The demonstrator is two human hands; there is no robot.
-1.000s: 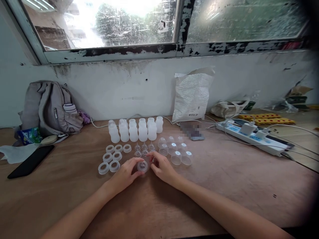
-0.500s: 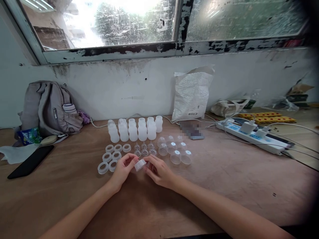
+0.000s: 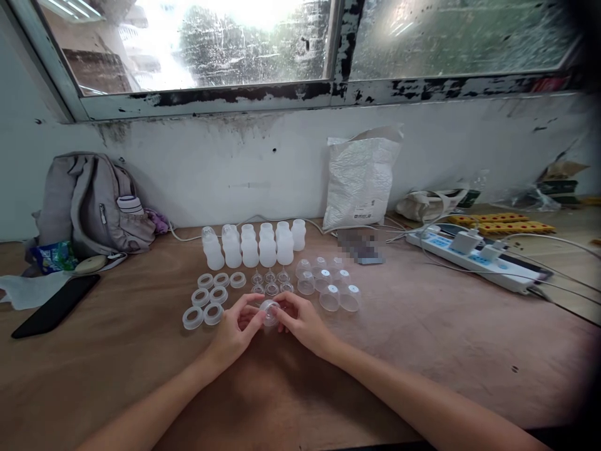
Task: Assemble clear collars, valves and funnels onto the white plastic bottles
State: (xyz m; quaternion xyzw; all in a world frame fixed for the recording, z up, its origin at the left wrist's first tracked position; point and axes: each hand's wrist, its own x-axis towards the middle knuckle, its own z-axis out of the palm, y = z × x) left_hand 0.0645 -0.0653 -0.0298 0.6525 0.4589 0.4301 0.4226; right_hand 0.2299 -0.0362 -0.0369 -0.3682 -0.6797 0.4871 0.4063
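Note:
Between my two hands is a translucent bottle collar ring [image 3: 269, 312], tipped so its round face shows; a clear part seems to sit in its middle, perhaps a nipple. The fingers of my left hand [image 3: 241, 326] grip its left side, and those of my right hand [image 3: 298, 319] pinch its right side. Just beyond my fingers stand clear bottle nipples [image 3: 271, 288]. Several loose collar rings [image 3: 213, 313] lie to the left. Clear dome caps [image 3: 330, 298], some with pale round tops, stand to the right.
Frosted bottles [image 3: 250, 247] line the back. Behind them are a padded mailer bag [image 3: 359, 178] and a blurred flat item [image 3: 361, 247]. A power strip [image 3: 474, 257] with cables lies right. A backpack [image 3: 94, 200] and black phone [image 3: 56, 307] are left.
The collar ring has turned from a side-on view to show its round face, and has shifted slightly right. My left hand has moved right and both thumbs now press on it.

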